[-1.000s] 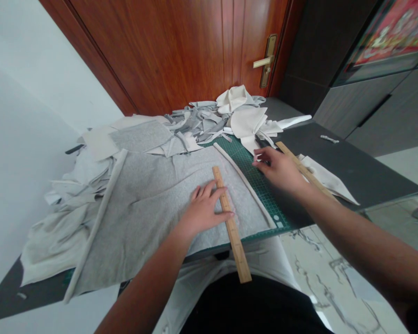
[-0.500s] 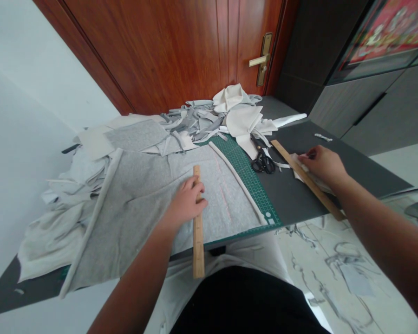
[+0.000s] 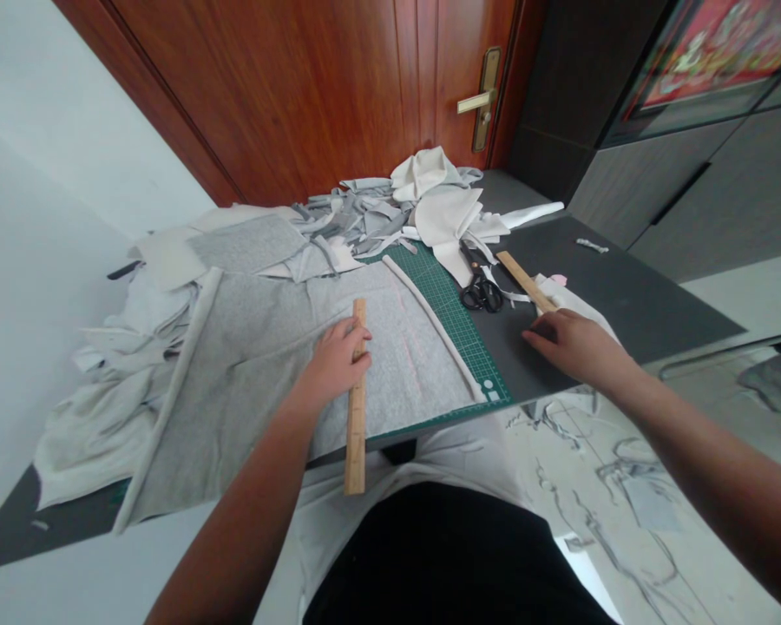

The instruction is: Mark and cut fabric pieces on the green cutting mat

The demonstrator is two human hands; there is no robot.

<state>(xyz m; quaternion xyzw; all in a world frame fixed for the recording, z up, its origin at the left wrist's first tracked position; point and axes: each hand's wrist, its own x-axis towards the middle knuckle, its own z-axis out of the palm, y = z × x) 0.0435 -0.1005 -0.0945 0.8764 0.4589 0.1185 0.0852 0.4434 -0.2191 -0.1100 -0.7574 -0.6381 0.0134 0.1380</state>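
Across the top of the frame stands a wooden door [image 3: 286,95], and below it a dark table [image 3: 651,299] stretches from lower left to right. Grey cloth [image 3: 260,356] fills the table's left centre, its left and right edges rolled; the right part lies over a green cutting mat [image 3: 446,295]. Behind it, at upper centre, sits a pile of grey and cream scraps [image 3: 370,217], with crumpled pale fabric [image 3: 97,425] at the left of the frame.

At centre, the left hand [image 3: 331,363] rests on the grey cloth with fingers and thumb bent over a wooden ruler [image 3: 356,425], gripping it above its middle. The ruler runs nearly straight down the frame beneath the fingers, its far end on the cloth and its near end jutting past the table edge.

Right of centre, the right hand [image 3: 576,343] lies over a second ruler [image 3: 524,282], which slants out to the upper left from under the knuckles. Its thumb points left, apart from the curled fingers; whether they pinch the ruler I cannot tell. Beside that ruler, on its right, is a cream cloth piece [image 3: 579,302].

Left of the second ruler, near its far end, lie black scissors [image 3: 482,293]. Smallest are faint pink marks [image 3: 411,351] on the grey cloth, right of the left hand, and a white twist [image 3: 592,246] at upper right.
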